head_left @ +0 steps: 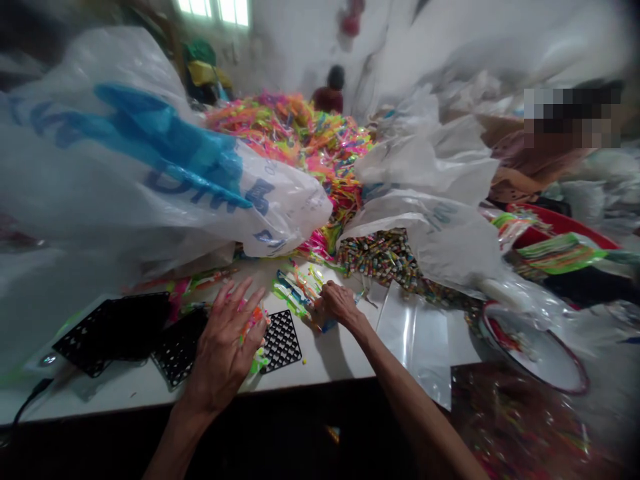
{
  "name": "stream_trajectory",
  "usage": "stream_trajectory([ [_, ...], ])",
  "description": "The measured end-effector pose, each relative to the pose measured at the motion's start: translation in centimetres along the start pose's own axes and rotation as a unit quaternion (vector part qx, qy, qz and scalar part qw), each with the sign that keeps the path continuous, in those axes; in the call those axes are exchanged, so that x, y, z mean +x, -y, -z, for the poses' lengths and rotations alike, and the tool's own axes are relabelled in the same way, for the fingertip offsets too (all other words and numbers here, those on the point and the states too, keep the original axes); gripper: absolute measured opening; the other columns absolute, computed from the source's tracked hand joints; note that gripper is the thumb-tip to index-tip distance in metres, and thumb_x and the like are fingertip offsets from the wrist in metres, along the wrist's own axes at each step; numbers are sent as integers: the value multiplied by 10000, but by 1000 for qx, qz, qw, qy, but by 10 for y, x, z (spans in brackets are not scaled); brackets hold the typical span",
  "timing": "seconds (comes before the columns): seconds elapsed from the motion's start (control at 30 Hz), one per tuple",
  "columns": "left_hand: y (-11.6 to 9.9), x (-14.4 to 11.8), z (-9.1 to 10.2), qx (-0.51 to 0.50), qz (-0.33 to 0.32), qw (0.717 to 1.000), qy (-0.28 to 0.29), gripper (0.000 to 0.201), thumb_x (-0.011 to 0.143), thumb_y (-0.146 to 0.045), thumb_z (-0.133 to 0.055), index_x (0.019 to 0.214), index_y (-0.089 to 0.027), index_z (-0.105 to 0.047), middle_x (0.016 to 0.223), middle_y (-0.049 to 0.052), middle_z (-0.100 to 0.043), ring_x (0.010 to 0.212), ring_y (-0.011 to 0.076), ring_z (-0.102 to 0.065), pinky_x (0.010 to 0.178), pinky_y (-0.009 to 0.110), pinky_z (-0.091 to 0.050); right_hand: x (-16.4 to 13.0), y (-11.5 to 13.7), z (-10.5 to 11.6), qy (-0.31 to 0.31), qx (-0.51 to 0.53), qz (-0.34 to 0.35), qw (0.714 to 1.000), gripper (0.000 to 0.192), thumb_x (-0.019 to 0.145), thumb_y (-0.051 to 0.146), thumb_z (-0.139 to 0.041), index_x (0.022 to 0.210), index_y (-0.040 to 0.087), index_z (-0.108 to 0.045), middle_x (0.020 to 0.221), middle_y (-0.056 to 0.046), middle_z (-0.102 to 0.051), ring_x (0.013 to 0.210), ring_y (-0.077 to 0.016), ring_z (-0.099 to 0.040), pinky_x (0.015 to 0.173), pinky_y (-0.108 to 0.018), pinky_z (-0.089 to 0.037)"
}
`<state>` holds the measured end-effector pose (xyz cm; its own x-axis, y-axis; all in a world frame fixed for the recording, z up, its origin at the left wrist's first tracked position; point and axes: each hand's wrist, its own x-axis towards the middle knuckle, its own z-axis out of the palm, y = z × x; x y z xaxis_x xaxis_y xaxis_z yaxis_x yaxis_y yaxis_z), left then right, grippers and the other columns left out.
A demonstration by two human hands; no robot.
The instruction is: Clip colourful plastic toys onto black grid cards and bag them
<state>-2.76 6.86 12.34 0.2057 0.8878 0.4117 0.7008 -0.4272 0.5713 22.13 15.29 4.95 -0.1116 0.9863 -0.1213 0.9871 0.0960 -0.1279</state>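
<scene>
My left hand [225, 340] is spread out, palm down, over small pink, orange and green plastic pieces [255, 319] at the left edge of a black perforated tray [283, 341]. Its palm side is hidden. My right hand [337, 303] has its fingers curled together at the right side of a bunch of colourful plastic pieces [300, 288] in green, blue, white and orange. Whatever those fingers hold is hidden; a bit of blue shows just under them. Both hands are over the white table [345, 360].
More black perforated trays [135, 327] lie at the left. Clear plastic bags [415, 340] lie right of my right hand, by a heap of small patterned pieces [383, 257]. Large white sacks [280, 207] flank a bright pile [295, 127]. A white basin [540, 353] and a person [540, 157] are at right.
</scene>
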Motion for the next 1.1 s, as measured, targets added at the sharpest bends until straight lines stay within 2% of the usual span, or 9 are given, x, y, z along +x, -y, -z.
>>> stream_trajectory([
  [0.1,2,1,-2,7,-10,1000,-4,435,917,-341,-407,1341,-254,-452,1444,22,-403,1376,248,-259,1139,481,-242,-14,1,3,-11,100,30,995,140,823,209,-510,810,161,-641,813,-53,-637,702,-152,-542,570,-244,-295],
  [0.2,0,1,-3,10,-13,1000,-9,446,917,-325,-409,1354,-239,-436,1443,29,-406,1375,247,-262,1135,486,-254,-30,13,-2,-32,256,29,966,75,755,221,-551,714,166,-581,648,11,-561,599,-119,-467,533,-220,-268],
  [0.27,-1,1,-4,12,-12,1000,-12,449,917,-311,-410,1359,-234,-431,1440,32,-412,1379,246,-257,1131,481,-265,-38,26,-10,-47,316,22,947,56,730,205,-547,687,171,-537,611,33,-510,569,-108,-427,524,-214,-260],
  [0.47,1,1,-3,12,-33,999,-23,438,916,-261,-408,1350,-215,-441,1409,48,-449,1375,239,-268,1134,467,-261,-43,63,-30,-72,396,61,914,100,725,183,-518,628,169,-496,639,22,-483,644,-121,-444,583,-218,-294],
  [0.6,3,1,-2,19,-38,999,-22,427,919,-244,-407,1344,-217,-439,1414,48,-438,1377,243,-256,1125,483,-277,-37,82,-40,-14,464,0,886,73,705,204,-545,653,156,-563,595,37,-488,585,-108,-433,537,-210,-289],
  [0.67,3,1,-1,26,-42,999,-19,418,921,-229,-407,1337,-208,-443,1414,49,-434,1378,241,-249,1126,484,-279,-35,87,-43,-11,473,-17,881,92,695,197,-550,756,149,-600,604,41,-510,580,-108,-443,527,-206,-298],
  [0.83,3,1,-1,21,-45,999,-20,433,920,-215,-414,1353,-207,-416,1419,44,-426,1375,235,-256,1132,465,-279,-39,90,-49,-54,445,24,894,365,723,177,-522,1087,154,-515,696,27,-581,600,-121,-511,545,-201,-357],
  [1.0,3,0,-2,19,-42,999,-12,465,921,-239,-419,1382,-195,-376,1434,54,-403,1378,246,-249,1132,469,-279,-47,105,-55,-13,253,92,963,534,816,174,-434,1337,106,-340,807,-75,-666,672,-188,-601,589,-252,-407],
  [1.1,4,1,-3,24,-53,998,-13,473,917,-268,-444,1381,-205,-378,1432,63,-404,1373,257,-254,1122,494,-286,-49,115,-51,9,164,128,978,635,846,159,-394,1439,72,-183,914,-139,-681,753,-223,-636,645,-292,-435],
])
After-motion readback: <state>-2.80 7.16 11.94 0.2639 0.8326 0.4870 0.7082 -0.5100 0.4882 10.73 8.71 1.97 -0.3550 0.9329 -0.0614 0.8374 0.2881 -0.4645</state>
